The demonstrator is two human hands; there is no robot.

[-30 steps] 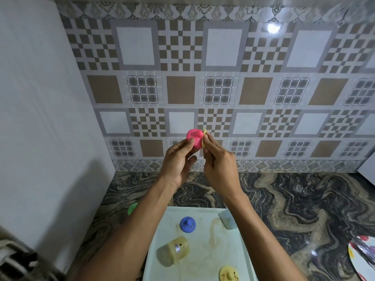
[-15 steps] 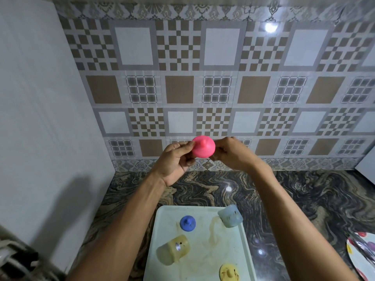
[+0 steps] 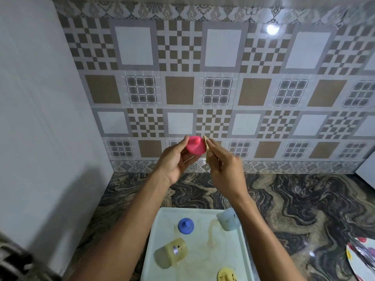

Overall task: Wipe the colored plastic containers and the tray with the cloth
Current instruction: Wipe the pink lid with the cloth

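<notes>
Held up before the tiled wall [image 3: 223, 88]: left hand [image 3: 176, 161] curls thumb and fingers round the pink lid [image 3: 195, 146], knob side facing the camera. The right hand [image 3: 225, 169] pinches a small beige cloth [image 3: 208, 151] touching the lid's right rim. The lid lies just left of the cloth, so the wipe likely runs leftward across it. Tray [image 3: 166, 218], holding the yellow container [image 3: 171, 253] and blue lid [image 3: 185, 226], sits below on the desk [image 3: 294, 199].

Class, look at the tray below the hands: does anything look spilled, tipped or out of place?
Yes. The yellow container lies on its side on the white tray, and the pale blue container at its far right corner looks tipped too. A yellowish smear streaks the tray beside it, perhaps a spill.
</notes>
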